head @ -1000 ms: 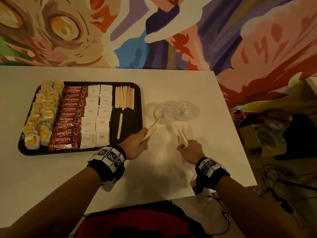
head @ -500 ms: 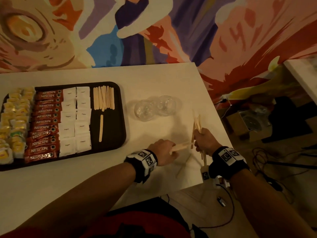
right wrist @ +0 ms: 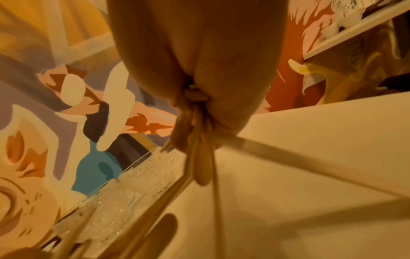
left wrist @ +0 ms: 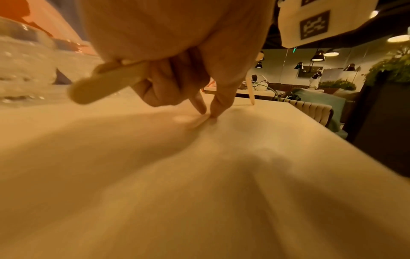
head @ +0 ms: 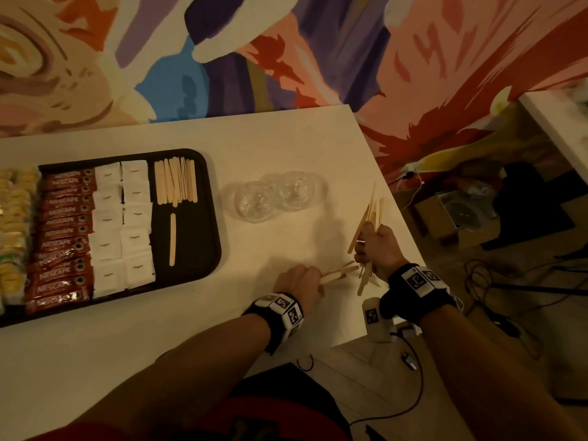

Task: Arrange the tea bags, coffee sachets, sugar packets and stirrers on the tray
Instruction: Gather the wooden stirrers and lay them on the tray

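Sticks are in both hands. The left hand (head: 299,283) is curled round a small bunch of wooden stirrers (head: 338,275) (two or three, hard to count), and they poke out sideways toward the other hand. In the left wrist view two fingers (left wrist: 218,103) of this hand point down and touch the white table (head: 276,144). The right hand (head: 378,249) is closed round a bigger bunch of stirrers (head: 370,214), about five or six, which fan out up and down from the fist. Both hands are close together near the right edge of the table, well apart from the tray.

The black tray (head: 203,249) lies on the left side of the table. On it, from left to right, I see yellow tea bags (head: 14,224) in a long stack that runs out of the picture, then one column of red coffee sachets (head: 63,240), about twelve. Next come white sugar packets (head: 122,224) in two columns of five, so ten. At the top right of the tray is a neat row of stirrers (head: 175,183), about eight, side by side. One single stirrer (head: 172,238) lies alone below that row.

Two clear glass cups (head: 273,197) stand touching each other on the table, between the tray and the right hand.
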The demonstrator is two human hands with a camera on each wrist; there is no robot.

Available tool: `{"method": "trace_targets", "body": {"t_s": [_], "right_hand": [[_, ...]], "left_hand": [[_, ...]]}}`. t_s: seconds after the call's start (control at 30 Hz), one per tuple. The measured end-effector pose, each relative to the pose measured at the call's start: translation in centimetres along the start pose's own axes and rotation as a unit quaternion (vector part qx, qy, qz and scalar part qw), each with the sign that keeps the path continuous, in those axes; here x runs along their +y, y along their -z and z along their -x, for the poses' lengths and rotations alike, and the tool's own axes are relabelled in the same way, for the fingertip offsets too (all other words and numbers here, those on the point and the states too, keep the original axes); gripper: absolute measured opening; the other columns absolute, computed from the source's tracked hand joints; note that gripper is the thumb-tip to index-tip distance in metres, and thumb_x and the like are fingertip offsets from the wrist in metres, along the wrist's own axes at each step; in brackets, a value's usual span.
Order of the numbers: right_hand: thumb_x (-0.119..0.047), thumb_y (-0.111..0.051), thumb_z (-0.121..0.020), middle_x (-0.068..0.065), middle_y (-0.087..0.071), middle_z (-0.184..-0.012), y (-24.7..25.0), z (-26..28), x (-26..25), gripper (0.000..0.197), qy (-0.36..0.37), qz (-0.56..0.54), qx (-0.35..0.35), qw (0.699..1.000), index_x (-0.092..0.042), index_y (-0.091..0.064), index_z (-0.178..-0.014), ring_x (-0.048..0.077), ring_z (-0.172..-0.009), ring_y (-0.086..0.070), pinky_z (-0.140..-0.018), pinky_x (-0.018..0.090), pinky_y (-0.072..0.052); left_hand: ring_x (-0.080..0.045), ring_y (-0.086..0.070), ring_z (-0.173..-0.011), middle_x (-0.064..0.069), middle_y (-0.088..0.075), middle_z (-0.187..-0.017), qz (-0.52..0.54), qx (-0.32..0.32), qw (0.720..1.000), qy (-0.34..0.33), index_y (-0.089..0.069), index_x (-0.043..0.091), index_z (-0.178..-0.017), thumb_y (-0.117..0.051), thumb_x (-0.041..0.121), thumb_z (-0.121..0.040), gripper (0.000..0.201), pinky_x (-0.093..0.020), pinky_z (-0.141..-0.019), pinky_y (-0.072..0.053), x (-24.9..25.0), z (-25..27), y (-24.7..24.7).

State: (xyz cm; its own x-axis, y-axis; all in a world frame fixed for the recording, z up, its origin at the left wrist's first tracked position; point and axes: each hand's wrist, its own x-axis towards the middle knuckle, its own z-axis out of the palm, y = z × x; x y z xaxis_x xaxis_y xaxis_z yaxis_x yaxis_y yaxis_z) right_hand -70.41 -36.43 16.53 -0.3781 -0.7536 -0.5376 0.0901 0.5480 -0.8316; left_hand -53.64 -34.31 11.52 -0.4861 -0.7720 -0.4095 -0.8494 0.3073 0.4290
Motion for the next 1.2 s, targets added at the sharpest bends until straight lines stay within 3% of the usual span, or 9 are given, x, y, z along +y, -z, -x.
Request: {"method": "trace_targets", "body": {"t_s": [0.17,0.33,0.43,0.57,0.7,0.8,0.97,1.07,1.2], "right_hand": [[-0.02,-0.039,-0.105,0.002,-0.029,-0.066,-2.0,-0.5,-0.4,0.027,0.0,-0.036,-0.013,0.999,-0.015,-0.036,-0.079,0.011,-0.05,-0.027,-0.04,0.022,-0.026],[-0.019,-0.039,-0.105,0.001,-0.029,-0.065,-3.9,-0.5,-1.3,0.033,-0.003,-0.073,-0.044,0.996,-0.015,-0.037,-0.072,0.01,-0.047,-0.025,-0.042,0.021,-0.022],[-0.017,-0.041,-0.103,0.001,-0.033,-0.065,-3.2,-0.3,-1.9,0.031,-0.016,-0.109,-0.037,0.993,-0.014,-0.039,-0.073,0.01,-0.046,-0.026,-0.041,0.022,-0.022],[-0.017,-0.043,-0.101,0.004,-0.04,-0.07,-0.1,0.2,-2.0,0.02,-0.036,-0.13,0.012,0.991,-0.009,-0.044,-0.083,0.01,-0.045,-0.031,-0.039,0.022,-0.027],[-0.026,-0.039,-0.105,0.008,-0.049,-0.078,3.2,1.3,-0.9,0.029,-0.059,-0.082,0.06,0.993,-0.007,-0.049,-0.086,0.012,-0.051,-0.035,-0.045,0.025,-0.033],[-0.031,-0.039,-0.105,0.009,-0.059,-0.094,5.1,1.8,0.5,0.028,-0.075,-0.083,0.081,0.99,-0.008,-0.047,-0.092,0.016,-0.056,-0.039,-0.042,0.023,-0.039],[-0.032,-0.038,-0.105,0.01,-0.056,-0.095,6.5,1.9,2.0,0.028,-0.09,-0.083,0.093,0.988,-0.009,-0.047,-0.09,0.017,-0.056,-0.041,-0.039,0.021,-0.04],[-0.03,-0.039,-0.105,0.008,-0.056,-0.093,6.5,1.8,2.0,0.027,-0.088,-0.07,0.089,0.99,-0.009,-0.047,-0.09,0.015,-0.053,-0.039,-0.039,0.021,-0.038],[-0.026,-0.04,-0.105,0.009,-0.056,-0.094,6.0,1.5,2.0,0.025,-0.088,-0.062,0.076,0.991,-0.009,-0.045,-0.088,0.011,-0.044,-0.037,-0.038,0.022,-0.034]], "left_hand": [[-0.032,-0.058,-0.105,-0.012,-0.059,-0.118,-0.031,0.018,0.999,0.017,-0.053,0.011,-0.117,-0.044,0.034,-0.096,0.032,-0.038,-0.085,-0.044,-2.8,0.5,1.6],[-0.033,-0.056,-0.109,-0.011,-0.055,-0.124,0.068,0.013,0.994,0.086,-0.043,0.012,-0.128,-0.042,0.034,-0.098,0.036,-0.04,-0.089,-0.044,-5.0,0.8,2.6],[-0.035,-0.056,-0.102,-0.013,-0.047,-0.123,0.118,-0.002,0.992,0.047,-0.037,0.008,-0.13,-0.041,0.026,-0.099,0.036,-0.041,-0.084,-0.046,-4.6,0.4,2.7],[-0.035,-0.059,-0.093,-0.017,-0.058,-0.111,0.153,-0.047,0.986,-0.037,-0.039,0.004,-0.119,-0.04,0.017,-0.098,0.025,-0.043,-0.08,-0.049,-2.1,-1.0,3.2],[-0.031,-0.055,-0.075,-0.016,-0.059,-0.097,0.134,-0.078,0.986,-0.067,-0.033,0.009,-0.121,-0.041,0.018,-0.098,0.025,-0.037,-0.066,-0.045,0.9,-2.7,3.1],[-0.031,-0.057,-0.081,-0.012,-0.06,-0.101,0.07,-0.09,0.991,-0.075,-0.04,0.014,-0.119,-0.041,0.027,-0.098,0.025,-0.036,-0.07,-0.045,2.6,-3.4,2.3],[-0.027,-0.064,-0.086,-0.004,-0.068,-0.097,0.047,-0.059,0.992,-0.106,-0.059,0.022,-0.102,-0.058,0.052,-0.088,0.033,-0.032,-0.07,-0.049,4.3,-3.6,0.2],[-0.027,-0.065,-0.087,-0.003,-0.069,-0.097,0.051,-0.045,0.995,-0.073,-0.062,0.026,-0.105,-0.068,0.052,-0.08,0.037,-0.029,-0.067,-0.046,4.6,-3.4,-1.0],[-0.031,-0.064,-0.087,-0.008,-0.066,-0.096,0.023,-0.01,0.997,-0.067,-0.064,0.025,-0.103,-0.055,0.038,-0.092,0.019,-0.031,-0.068,-0.044,3.9,-3.3,-0.4]]}}
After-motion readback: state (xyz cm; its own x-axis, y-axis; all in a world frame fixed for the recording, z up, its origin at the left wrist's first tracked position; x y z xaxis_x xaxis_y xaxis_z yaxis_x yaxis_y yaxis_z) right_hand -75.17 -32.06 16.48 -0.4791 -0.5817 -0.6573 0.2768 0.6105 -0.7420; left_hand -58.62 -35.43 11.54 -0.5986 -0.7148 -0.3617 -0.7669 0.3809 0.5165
